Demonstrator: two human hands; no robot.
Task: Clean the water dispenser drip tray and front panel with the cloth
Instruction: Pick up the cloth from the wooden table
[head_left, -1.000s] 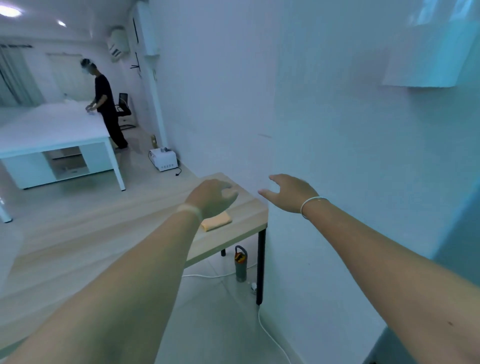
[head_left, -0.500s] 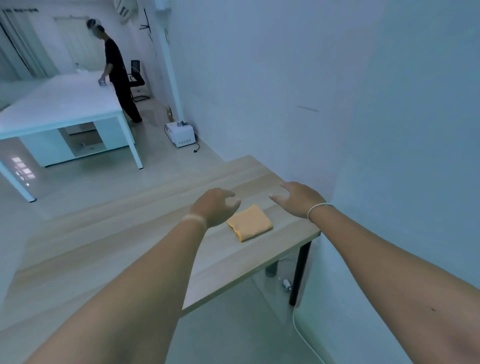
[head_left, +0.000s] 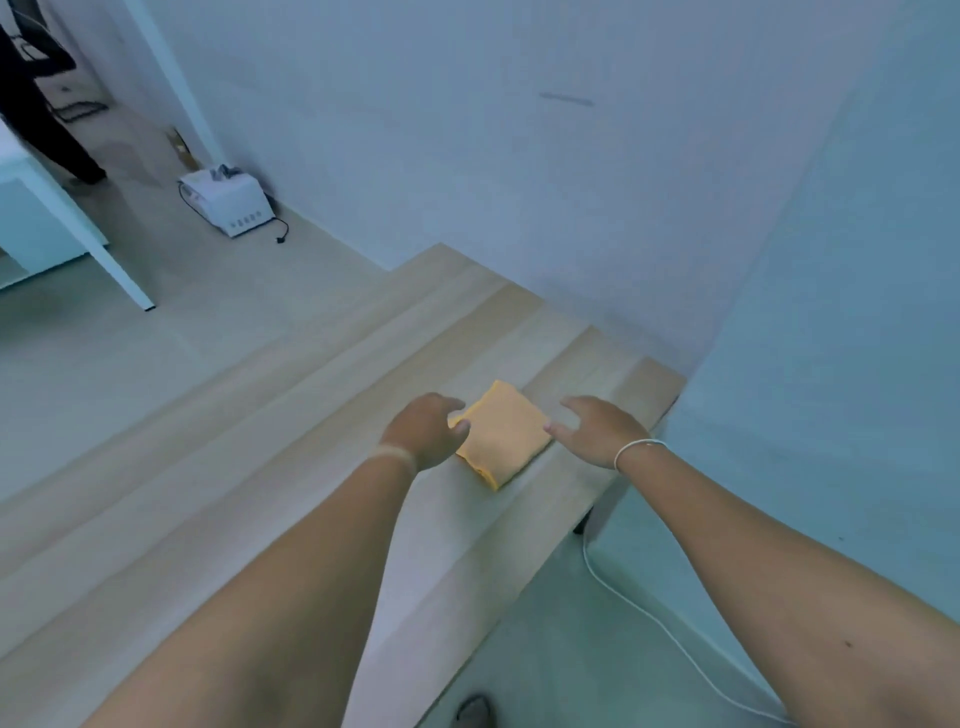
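A folded orange cloth (head_left: 501, 434) lies flat near the far right end of a light wooden table (head_left: 291, 452). My left hand (head_left: 423, 428) rests at the cloth's left edge, its fingertips touching the fabric without a clear grip. On the other side, my right hand (head_left: 597, 428) hovers with fingers spread, fingertips at the cloth's right edge. The water dispenser, its drip tray and its front panel are out of view.
A pale wall (head_left: 519, 156) runs behind the table and a light blue surface (head_left: 841, 338) stands close on the right. A white cable (head_left: 649, 618) trails on the floor. A white box device (head_left: 231, 205) sits on the floor far left, near a white table leg (head_left: 93, 244) and a person's legs (head_left: 47, 130).
The view has tilted down and moved closer to the table. Both hands have come down to the cloth's two sides, the left now touching its edge.
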